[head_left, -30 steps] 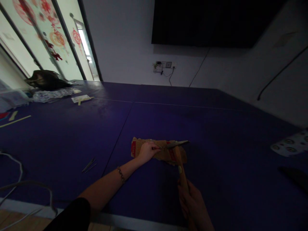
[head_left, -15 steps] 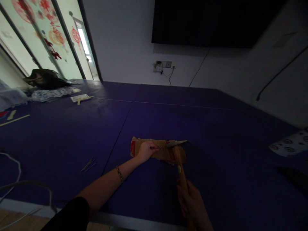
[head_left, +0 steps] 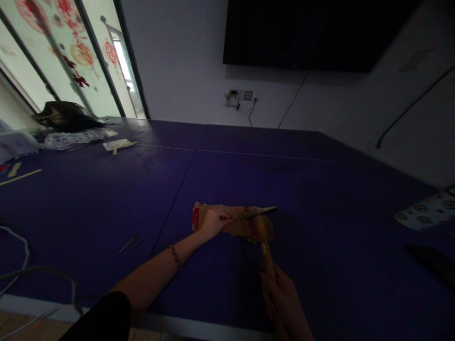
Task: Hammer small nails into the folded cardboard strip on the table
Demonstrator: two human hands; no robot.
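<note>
On the purple tabletop (head_left: 295,184) lies a flattened piece of brown cardboard (head_left: 232,228) with red bands. My left hand (head_left: 213,221) rests on it, thumb and fingertips pinched at a small dark thing too unclear to name. A hammer (head_left: 266,251) is gripped by its wooden handle in my right hand (head_left: 280,293). Its narrow, pointed metal head is over the cardboard's right part, just right of my left fingertips. Whether the head touches the cardboard, I cannot tell. Several thin metal nails (head_left: 130,243) lie on the table left of my left forearm.
Cables (head_left: 67,272) loop at the near left. Farther back are a white tray (head_left: 119,144), folded printed cloth (head_left: 76,138) and a black bag (head_left: 67,116). A white patterned object (head_left: 423,215) and a dark object (head_left: 433,260) sit at right. A wall screen (head_left: 302,35) hangs beyond.
Almost nothing differs. The whole view has shifted very slightly; both hands, the hammer and the cardboard keep their places relative to each other.
</note>
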